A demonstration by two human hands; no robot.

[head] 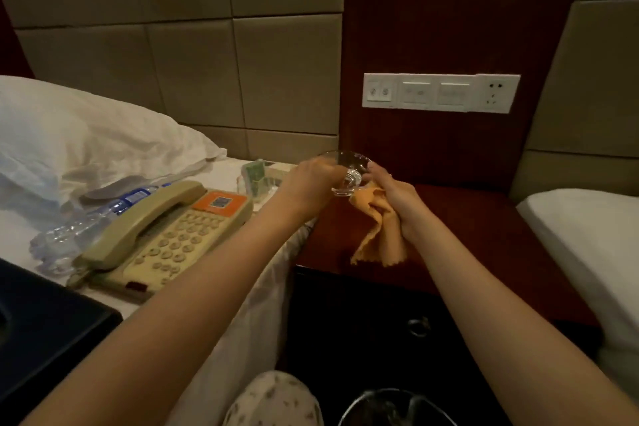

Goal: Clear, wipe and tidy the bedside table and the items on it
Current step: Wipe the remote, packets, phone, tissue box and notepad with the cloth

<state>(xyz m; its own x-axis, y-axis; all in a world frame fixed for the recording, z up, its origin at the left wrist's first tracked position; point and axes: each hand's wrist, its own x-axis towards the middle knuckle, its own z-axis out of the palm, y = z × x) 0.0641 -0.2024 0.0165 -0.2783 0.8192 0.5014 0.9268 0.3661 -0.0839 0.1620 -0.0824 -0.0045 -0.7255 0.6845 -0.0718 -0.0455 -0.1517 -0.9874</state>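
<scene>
The left hand (311,180) and right hand (397,197) meet at frame centre, above the rear left corner of the table (477,228).

- Left hand: fingers are curled round the rim of the glass (350,168) and grip it. The glass is clear and held off the table top. Its exact form is hard to read through the blur; it may be a cup with a handle.
- Right hand: fingers are clenched on the cloth (377,235) and press its upper part against the right side of the glass. The rest of the orange cloth hangs down from the hand, and its lower edge appears just above the table top.
- Table: dark red wood, right of centre, set between two beds. A drawer front with a knob (418,326) shows below its top.
- Left bed: the phone (166,235) lies on the white sheet at centre left, handset in its cradle. A bottle (86,221) lies on its side just beside the phone, against the pillow (86,135). A small clear holder (256,178) with green contents stands beyond the phone, near the left wrist.
- A dark tray (45,322) occupies the lower left corner.
- Wall: a white switch panel (441,93) is mounted on the wood panel above the table.
</scene>
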